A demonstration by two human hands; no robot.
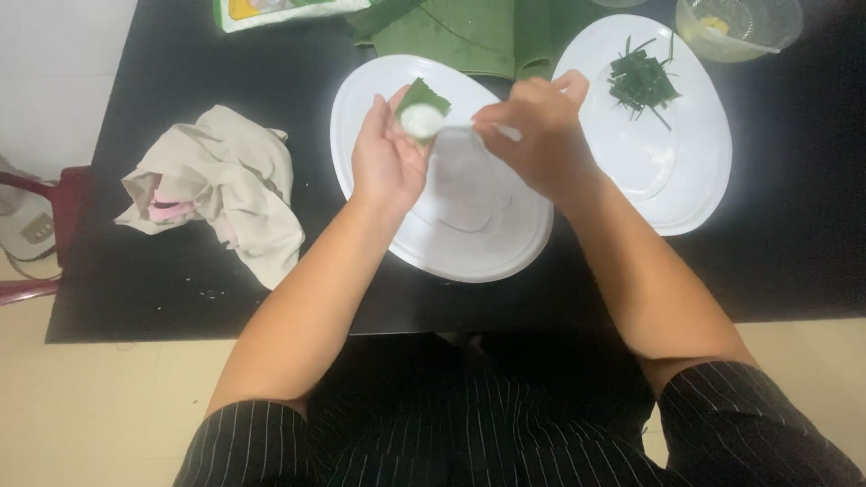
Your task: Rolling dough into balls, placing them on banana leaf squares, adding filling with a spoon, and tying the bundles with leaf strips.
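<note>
Left hand [386,155] cups leaf piece [421,101]; right hand [532,135] pinches spoon [456,128]; black table [234,77], beige floor.

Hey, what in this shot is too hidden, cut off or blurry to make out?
Head view only:
- Utensil in the right hand: the fingers cover it, so only a blurred white tip shows.
- White dollop on the leaf piece in the left hand: overexposed, so its kind is unclear.
- Packet and glass bowl: cut off by the top edge.
- Yellow bit in the bowl: too small to tell.
- Red object: cut off at the left edge.
</note>
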